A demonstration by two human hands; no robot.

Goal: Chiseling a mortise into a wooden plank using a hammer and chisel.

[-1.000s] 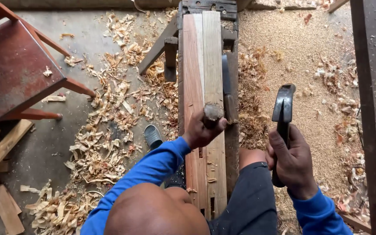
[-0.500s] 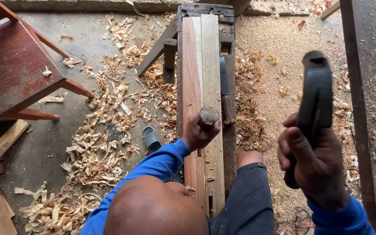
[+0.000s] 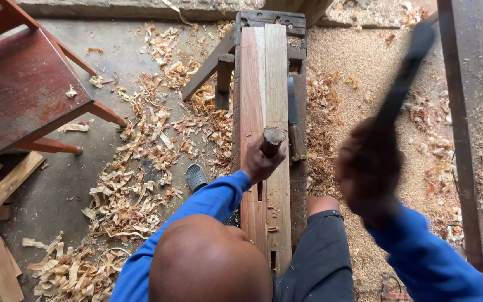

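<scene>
left hand (image 3: 258, 165) grips chisel (image 3: 273, 140) upright on plank (image 3: 264, 84); blurred right hand (image 3: 367, 170) grips raised hammer (image 3: 406, 72).

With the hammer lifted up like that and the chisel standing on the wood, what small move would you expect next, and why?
Probably a downward blow onto the chisel's top. The left hand grips the chisel upright on the long plank, its butt end free above the fist. The right hand holds the hammer raised and motion-blurred, off to the right of the chisel, so swinging it down and inward seems the natural follow-through.
</scene>
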